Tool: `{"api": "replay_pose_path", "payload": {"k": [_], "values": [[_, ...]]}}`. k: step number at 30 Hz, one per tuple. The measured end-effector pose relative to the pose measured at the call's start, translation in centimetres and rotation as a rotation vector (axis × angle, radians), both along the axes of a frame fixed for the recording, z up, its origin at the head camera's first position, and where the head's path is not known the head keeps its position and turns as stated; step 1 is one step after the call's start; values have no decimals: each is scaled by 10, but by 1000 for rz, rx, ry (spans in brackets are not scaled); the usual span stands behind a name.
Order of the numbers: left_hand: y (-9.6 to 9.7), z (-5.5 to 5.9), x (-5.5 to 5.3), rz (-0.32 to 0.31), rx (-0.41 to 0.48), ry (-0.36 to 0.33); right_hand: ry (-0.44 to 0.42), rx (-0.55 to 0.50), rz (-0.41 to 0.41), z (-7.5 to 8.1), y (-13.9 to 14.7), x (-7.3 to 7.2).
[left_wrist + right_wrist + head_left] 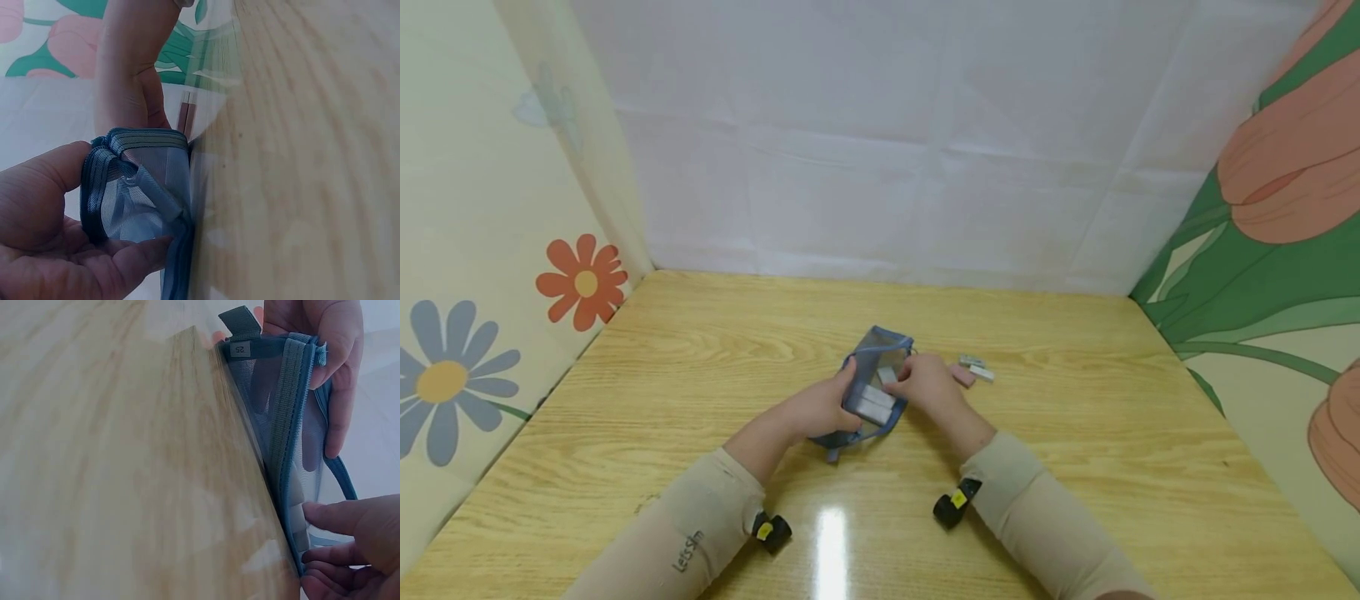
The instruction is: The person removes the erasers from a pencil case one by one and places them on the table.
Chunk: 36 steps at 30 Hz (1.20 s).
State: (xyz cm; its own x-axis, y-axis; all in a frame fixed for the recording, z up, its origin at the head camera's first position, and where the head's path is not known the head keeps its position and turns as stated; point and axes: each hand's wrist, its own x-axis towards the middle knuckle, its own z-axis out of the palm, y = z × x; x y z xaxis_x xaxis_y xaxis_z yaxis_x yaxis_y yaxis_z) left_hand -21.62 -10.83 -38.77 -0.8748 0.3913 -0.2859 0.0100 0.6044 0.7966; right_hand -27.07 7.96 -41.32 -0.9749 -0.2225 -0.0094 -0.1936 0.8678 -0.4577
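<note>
A blue mesh zip pouch (857, 358) lies on its side on the table, its mouth spread wide. My left hand (816, 408) grips the pouch, thumb and fingers around its near edge; the left wrist view shows the zip trim (150, 139) beside that thumb. Several small pale rectangular blocks (874, 404) lie inside, side by side. At the mouth, my right hand (928, 385) has thumb and fingertips on a small white block (301, 536), pinching it at the row's end. Its fingers partly hide the block.
Just beyond my right hand lie loose small blocks: a pink block (962, 375), a white block (981, 372) and a greenish one (972, 361). The wooden table (737, 325) ends at a white cloth backdrop (850, 167), with flower-printed panels at both sides.
</note>
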Motion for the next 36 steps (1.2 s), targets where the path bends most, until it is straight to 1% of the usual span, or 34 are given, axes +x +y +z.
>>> {"api": "replay_pose_path", "payload": {"k": [5, 9, 14, 16, 18, 25, 28, 33, 36], "values": [[0, -1, -1, 1, 8, -4, 7, 20, 5, 1, -1, 0], [0, -1, -1, 7, 10, -9, 13, 16, 19, 0, 1, -1], [1, -1, -1, 15, 16, -16, 79, -7, 78, -1, 4, -2], [1, -1, -1, 17, 17, -15, 91, -19, 95, -1, 5, -2], [1, -1, 0, 18, 14, -14, 87, -23, 97, -1, 7, -2], [2, 0, 0, 19, 4, -13, 5, -85, 69, -1, 11, -4], [2, 1, 0, 19, 11, -17, -16, -93, 58, 0, 11, -4], [2, 1, 0, 17, 15, -18, -18, -96, 48, 6, 13, 1], [2, 0, 0, 14, 11, -13, -21, -75, 29, 10, 16, 2]]}}
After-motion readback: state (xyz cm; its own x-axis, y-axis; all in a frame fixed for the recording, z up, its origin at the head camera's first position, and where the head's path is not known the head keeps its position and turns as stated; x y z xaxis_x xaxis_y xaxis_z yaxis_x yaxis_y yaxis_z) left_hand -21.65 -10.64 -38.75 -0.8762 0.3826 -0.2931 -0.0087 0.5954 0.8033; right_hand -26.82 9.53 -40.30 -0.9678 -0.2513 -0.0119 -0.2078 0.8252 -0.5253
